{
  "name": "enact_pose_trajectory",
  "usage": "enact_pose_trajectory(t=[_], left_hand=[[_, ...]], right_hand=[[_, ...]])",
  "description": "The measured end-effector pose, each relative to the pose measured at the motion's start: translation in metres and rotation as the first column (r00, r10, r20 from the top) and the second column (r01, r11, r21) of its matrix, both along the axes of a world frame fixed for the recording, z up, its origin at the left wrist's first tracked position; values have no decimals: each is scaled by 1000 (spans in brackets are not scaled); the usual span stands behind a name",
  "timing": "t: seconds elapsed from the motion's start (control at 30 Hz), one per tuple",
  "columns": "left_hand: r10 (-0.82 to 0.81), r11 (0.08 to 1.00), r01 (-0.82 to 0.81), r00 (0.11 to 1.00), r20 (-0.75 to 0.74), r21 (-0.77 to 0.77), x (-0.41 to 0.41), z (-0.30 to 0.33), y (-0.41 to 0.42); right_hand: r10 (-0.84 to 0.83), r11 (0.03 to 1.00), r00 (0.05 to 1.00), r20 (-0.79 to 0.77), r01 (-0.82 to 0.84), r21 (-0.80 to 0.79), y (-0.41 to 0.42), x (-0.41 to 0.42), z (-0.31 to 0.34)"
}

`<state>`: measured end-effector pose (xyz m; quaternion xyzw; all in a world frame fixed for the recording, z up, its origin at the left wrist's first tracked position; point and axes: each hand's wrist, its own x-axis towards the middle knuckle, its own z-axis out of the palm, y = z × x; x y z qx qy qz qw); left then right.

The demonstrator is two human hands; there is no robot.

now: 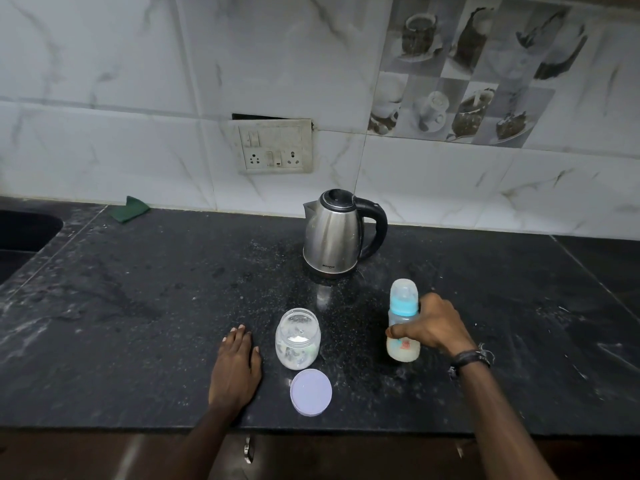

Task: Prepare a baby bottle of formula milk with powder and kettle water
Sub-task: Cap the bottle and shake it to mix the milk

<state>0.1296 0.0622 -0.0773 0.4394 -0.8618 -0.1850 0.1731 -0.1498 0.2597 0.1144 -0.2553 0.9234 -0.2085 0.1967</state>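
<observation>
A baby bottle (402,306) with a blue collar, a clear cap and milky liquid in its lower part stands upright on the black counter (138,306). My right hand (433,327) is wrapped around its middle. An open clear jar (298,339) holding a little white powder stands left of the bottle. Its pale lilac lid (311,392) lies flat in front of the jar. My left hand (237,365) rests flat on the counter, left of the jar, holding nothing. A steel kettle (334,233) with a black handle stands behind, near the wall, lid closed.
A sink (24,233) is set into the counter at the far left. A green cloth (130,209) lies by the wall. A socket plate (275,147) sits on the tiled wall above the kettle. The counter's front edge runs just below the lid.
</observation>
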Motion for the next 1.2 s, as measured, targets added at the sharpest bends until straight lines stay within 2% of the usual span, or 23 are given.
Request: enact_pose_trajectory(t=[0.07,0.17,0.27,0.37,0.5,0.6,0.73,0.83,0.97,1.07,1.2], left_hand=[[-1,1000,1,1000,-2,-3,0,0,0],[-2,1000,2,1000,8,4,-1,0,-1],[4,1000,-4,1000,6,6,0,-1,-1],[-3,1000,3,1000,8,7,-1,-1,0],[9,1000,-9,1000,8,14,-1,1,-1],[3,1000,-3,1000,17,16,-1,2,-1],[6,1000,-6,1000,13,13,0,2,-1],[3,1000,-3,1000,13,15,-1,4,0],[3,1000,-3,1000,2,17,-1,4,0],[2,1000,-2,1000,-1,20,-1,3,1],[3,1000,-3,1000,-2,16,0,5,1]], right_hand=[[6,998,999,51,-2,-67,0,1,-1],[-41,991,999,-34,36,-132,-1,1,0],[-19,995,999,41,23,-99,-2,2,2],[-71,997,995,-63,71,-7,1,-1,5],[-17,1000,998,53,18,-18,2,-4,7],[-39,998,995,-93,43,38,2,-1,9],[-1,1000,1000,25,1,13,2,0,8],[-3,1000,998,-65,5,27,4,-1,7],[16,1000,1000,10,-15,-5,4,0,10],[13,999,997,-80,-10,35,4,-1,10],[24,1000,999,-28,-24,-4,2,1,10]])
